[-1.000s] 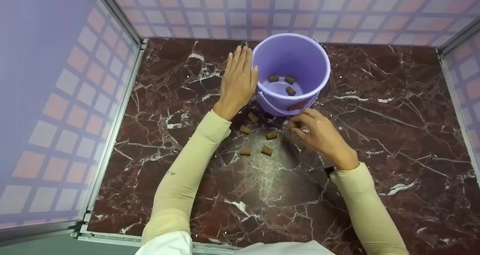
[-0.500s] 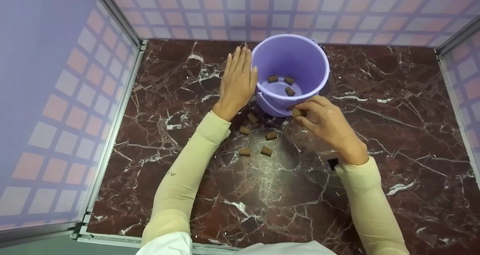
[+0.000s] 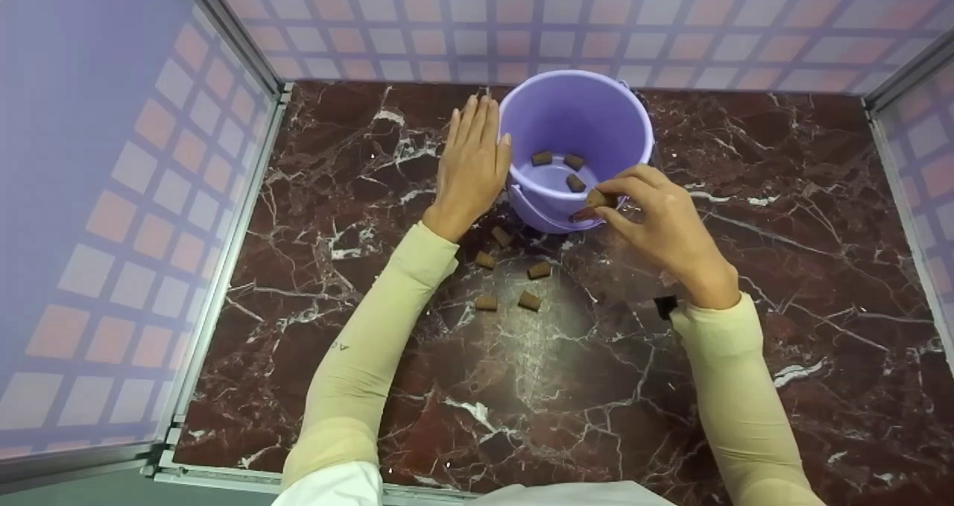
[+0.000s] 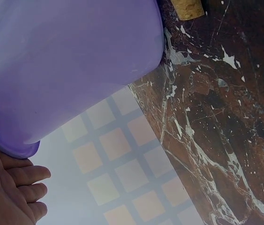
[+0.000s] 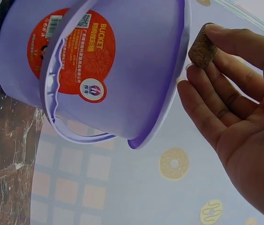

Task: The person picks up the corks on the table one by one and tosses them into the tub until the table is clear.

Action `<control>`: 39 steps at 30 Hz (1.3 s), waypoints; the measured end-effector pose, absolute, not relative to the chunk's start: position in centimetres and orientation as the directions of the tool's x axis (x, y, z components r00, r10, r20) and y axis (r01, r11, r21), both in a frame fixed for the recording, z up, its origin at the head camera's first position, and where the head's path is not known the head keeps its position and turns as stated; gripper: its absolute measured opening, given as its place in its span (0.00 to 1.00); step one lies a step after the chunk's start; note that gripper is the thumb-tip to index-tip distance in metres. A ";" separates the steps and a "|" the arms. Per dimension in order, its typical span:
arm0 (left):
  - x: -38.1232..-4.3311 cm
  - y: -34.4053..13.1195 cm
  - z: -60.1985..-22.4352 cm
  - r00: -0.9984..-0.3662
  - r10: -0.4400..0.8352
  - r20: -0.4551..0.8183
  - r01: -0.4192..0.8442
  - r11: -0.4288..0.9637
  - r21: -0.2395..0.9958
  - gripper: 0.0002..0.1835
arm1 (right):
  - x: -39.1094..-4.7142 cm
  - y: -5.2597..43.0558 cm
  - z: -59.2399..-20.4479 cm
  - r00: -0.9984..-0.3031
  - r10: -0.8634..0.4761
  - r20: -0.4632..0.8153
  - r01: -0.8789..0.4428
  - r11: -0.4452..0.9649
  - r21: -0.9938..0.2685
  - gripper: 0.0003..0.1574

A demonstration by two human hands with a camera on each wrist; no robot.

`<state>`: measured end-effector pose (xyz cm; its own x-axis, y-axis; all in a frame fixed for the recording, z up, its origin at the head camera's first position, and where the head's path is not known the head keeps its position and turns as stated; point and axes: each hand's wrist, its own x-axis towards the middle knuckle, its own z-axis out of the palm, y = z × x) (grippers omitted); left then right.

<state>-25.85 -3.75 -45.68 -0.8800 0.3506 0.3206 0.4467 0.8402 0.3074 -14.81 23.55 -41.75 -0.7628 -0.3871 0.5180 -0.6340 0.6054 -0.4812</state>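
Observation:
A purple bucket stands upright on the marble-patterned table, its handle hanging down the near side. My left hand lies flat with straight fingers against the bucket's left rim; the left wrist view shows those fingers by the rim. Between thumb and fingertips my right hand pinches a cork just outside the bucket's near right rim. Inside, a few brown corks lie on the bottom. More corks, such as one cork, are scattered on the table in front of the bucket.
Patterned panels with metal edge strips enclose the back and sides of the table. A red label is stuck on the bucket's front. Something small and black shows beside the right cuff.
My right hand has risen with the cork from in front of the bucket up to its near right rim. My left hand has stayed at the bucket's left side.

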 end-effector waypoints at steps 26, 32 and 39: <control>-25.8 -3.7 -45.7 -0.879 0.348 0.326 0.447 0.838 0.311 0.32 | -17.4 22.9 -42.1 -0.785 -0.331 0.524 -0.612 0.545 -0.572 0.14; -25.9 -3.7 -45.7 -0.880 0.347 0.324 0.446 0.840 0.311 0.32 | -17.6 22.8 -42.1 -0.796 -0.326 0.511 -0.598 0.560 -0.573 0.13; -25.9 -3.8 -45.7 -0.883 0.348 0.316 0.443 0.840 0.312 0.32 | -18.0 22.6 -42.2 -0.803 -0.326 0.499 -0.589 0.562 -0.580 0.13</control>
<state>-25.87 -3.77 -45.67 -0.8825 0.3479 0.3165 0.4432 0.8403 0.3123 -17.99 22.60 -42.17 -0.8027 -0.3264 0.4991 -0.5894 0.5620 -0.5804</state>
